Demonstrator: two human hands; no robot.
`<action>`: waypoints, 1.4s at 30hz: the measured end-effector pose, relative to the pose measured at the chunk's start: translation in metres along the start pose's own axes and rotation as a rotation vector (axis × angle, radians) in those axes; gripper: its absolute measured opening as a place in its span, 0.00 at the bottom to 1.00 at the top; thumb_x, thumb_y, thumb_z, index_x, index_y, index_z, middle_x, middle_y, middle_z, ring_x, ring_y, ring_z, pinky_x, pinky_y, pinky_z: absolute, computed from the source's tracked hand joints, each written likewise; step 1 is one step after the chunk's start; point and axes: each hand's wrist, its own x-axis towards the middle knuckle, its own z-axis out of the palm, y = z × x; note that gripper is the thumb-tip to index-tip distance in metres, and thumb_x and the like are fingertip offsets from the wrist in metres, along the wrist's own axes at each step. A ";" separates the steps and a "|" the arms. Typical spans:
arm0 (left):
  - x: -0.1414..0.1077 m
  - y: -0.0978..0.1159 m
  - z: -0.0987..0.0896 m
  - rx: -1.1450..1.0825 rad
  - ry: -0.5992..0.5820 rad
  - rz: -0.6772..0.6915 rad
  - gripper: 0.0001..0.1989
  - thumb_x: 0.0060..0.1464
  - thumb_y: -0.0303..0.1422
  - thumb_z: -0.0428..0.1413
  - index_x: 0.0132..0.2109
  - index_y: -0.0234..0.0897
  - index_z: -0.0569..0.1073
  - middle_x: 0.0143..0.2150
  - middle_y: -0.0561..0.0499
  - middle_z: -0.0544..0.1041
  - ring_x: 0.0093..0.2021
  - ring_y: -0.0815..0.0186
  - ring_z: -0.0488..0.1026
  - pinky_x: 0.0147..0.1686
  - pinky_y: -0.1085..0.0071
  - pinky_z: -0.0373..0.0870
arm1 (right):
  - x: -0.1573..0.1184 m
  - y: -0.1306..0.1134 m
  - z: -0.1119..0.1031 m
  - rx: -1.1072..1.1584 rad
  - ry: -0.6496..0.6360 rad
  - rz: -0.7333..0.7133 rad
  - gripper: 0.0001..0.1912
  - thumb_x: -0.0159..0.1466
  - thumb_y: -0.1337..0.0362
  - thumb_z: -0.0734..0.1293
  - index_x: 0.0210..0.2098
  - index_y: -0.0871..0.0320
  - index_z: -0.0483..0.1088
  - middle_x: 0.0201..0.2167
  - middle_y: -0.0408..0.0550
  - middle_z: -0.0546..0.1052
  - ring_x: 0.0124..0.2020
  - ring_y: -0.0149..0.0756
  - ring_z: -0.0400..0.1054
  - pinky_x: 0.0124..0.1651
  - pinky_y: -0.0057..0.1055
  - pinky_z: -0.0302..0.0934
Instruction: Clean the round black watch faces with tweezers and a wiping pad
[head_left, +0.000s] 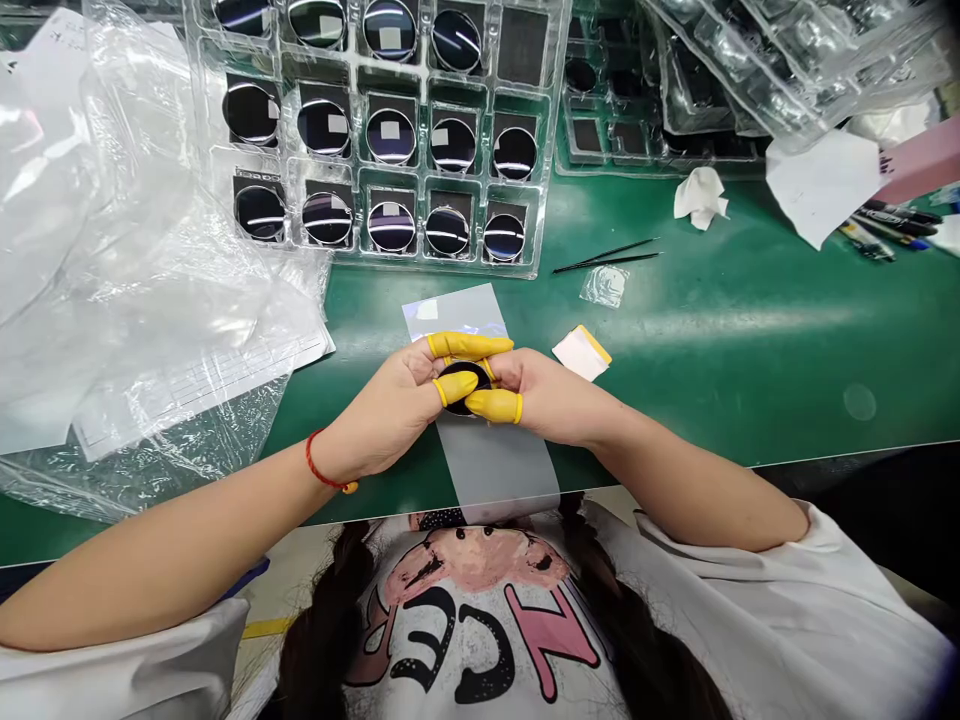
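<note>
Between my two hands is a round dark disc with a glossy face, like a lens (453, 402). Yellow finger cots cover several fingertips. My left hand (405, 395) pinches the disc from the left, its thumb lying across the face. From the right, my right hand (536, 395) grips the lower edge with its thumb, other fingers curled behind. Under both hands lies a translucent sheet (499, 465) that reaches over the table's front edge, with a small white label (427, 311) at its far corner.
A clear compartment tray (536, 225) of similar round dark discs stands at the back. Plastic bags and papers (202, 390) cover the left. Black tweezers (607, 257), a clear packet (604, 286), a white-and-yellow pad (581, 353) and crumpled tissue (700, 198) lie right. More trays (806, 60) are stacked behind.
</note>
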 end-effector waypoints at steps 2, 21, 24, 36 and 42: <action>-0.002 0.003 0.000 0.011 -0.027 0.008 0.12 0.53 0.34 0.68 0.45 0.40 0.81 0.44 0.51 0.83 0.41 0.69 0.79 0.41 0.76 0.72 | -0.001 -0.001 -0.001 0.039 -0.009 0.001 0.12 0.57 0.57 0.65 0.24 0.57 0.61 0.24 0.37 0.59 0.27 0.24 0.52 0.31 0.27 0.46; 0.008 -0.006 -0.002 0.057 0.112 -0.086 0.14 0.43 0.27 0.69 0.38 0.35 0.76 0.36 0.53 0.80 0.34 0.70 0.75 0.36 0.74 0.72 | 0.001 0.003 0.004 -0.073 0.041 0.117 0.09 0.56 0.59 0.64 0.24 0.58 0.62 0.22 0.39 0.61 0.26 0.25 0.54 0.25 0.25 0.48; 0.009 -0.010 -0.003 0.076 0.098 -0.053 0.12 0.45 0.26 0.68 0.39 0.36 0.77 0.40 0.52 0.81 0.36 0.70 0.75 0.37 0.75 0.73 | 0.002 0.004 0.004 -0.027 0.033 0.120 0.08 0.56 0.59 0.64 0.26 0.58 0.64 0.22 0.38 0.62 0.26 0.25 0.55 0.25 0.23 0.54; 0.006 -0.003 0.000 0.069 0.053 -0.068 0.17 0.47 0.25 0.63 0.47 0.36 0.76 0.52 0.48 0.80 0.52 0.58 0.77 0.46 0.67 0.74 | 0.004 0.002 0.003 0.161 0.079 0.098 0.08 0.52 0.61 0.70 0.26 0.58 0.68 0.26 0.40 0.67 0.29 0.26 0.60 0.27 0.22 0.64; 0.010 -0.007 -0.002 0.095 0.057 -0.048 0.18 0.45 0.24 0.62 0.46 0.35 0.76 0.50 0.47 0.81 0.51 0.58 0.77 0.45 0.67 0.75 | 0.003 0.004 0.006 0.021 0.072 0.114 0.10 0.56 0.58 0.66 0.26 0.58 0.65 0.24 0.39 0.61 0.29 0.26 0.57 0.28 0.24 0.63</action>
